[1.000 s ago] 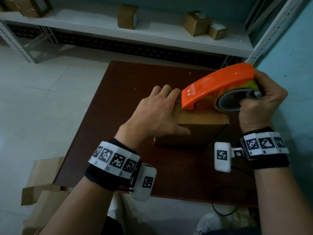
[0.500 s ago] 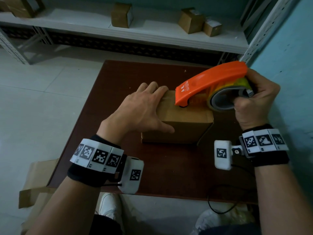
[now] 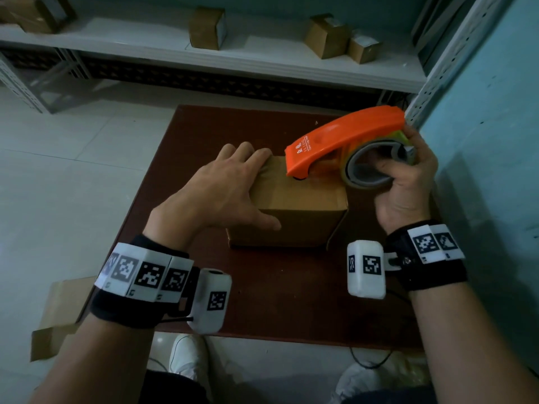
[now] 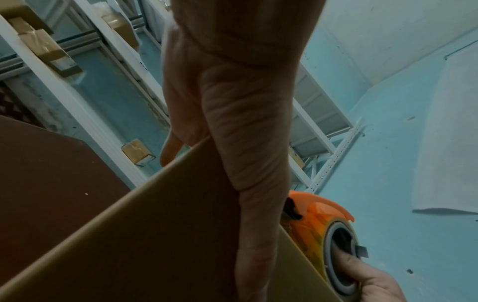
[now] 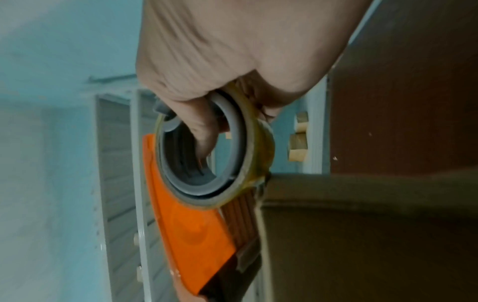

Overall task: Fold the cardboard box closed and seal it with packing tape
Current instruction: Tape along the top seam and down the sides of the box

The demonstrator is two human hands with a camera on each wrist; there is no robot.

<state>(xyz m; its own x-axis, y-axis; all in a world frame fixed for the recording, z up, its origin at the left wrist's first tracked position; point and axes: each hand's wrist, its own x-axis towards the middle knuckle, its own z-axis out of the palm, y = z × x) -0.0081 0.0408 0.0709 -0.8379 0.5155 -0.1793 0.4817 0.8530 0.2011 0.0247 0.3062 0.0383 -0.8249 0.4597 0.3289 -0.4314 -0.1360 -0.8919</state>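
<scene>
Under left hand (image 3: 221,191), box (image 3: 294,211) top partly hidden; dispenser (image 3: 344,138) nose touching.

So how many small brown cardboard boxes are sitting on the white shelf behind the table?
4: one at the far left end, one near the middle, and two side by side toward the right. More may sit outside the frame.

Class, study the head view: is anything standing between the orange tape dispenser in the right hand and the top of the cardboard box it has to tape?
Nothing visible. The tape dispenser, gripped by the right hand, already has its front end at the top of the cardboard box. The left hand presses flat on the box's left side, apart from the dispenser's tip.
</scene>
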